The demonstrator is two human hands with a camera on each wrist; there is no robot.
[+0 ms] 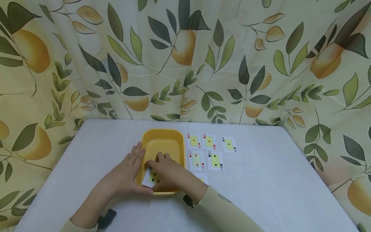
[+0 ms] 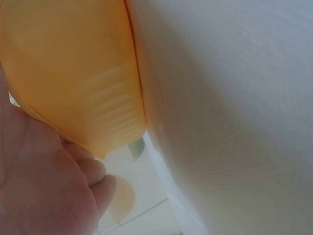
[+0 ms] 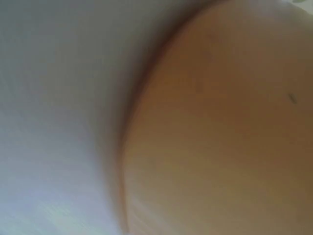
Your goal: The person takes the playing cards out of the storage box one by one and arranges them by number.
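A yellow tray (image 1: 163,141) stands on the table, its outer wall filling much of both wrist views. My left hand (image 1: 124,175) lies along the tray's left rim, fingers straight and thumb at the near corner. Inside the tray, my right hand (image 1: 171,172) pinches a playing card (image 1: 152,178) with black pips between thumb and curled fingers. That card is tilted at the near left and partly covered by the hand. In the right wrist view the fingers do not show.
Right of the tray, face-up cards lie in rows: red aces (image 1: 194,141), a black ace (image 1: 229,144), a red two (image 1: 196,160) and a black two (image 1: 215,160). Another card (image 1: 203,177) is partly under the right forearm. A patterned curtain (image 1: 185,80) hangs behind the white table (image 1: 275,180).
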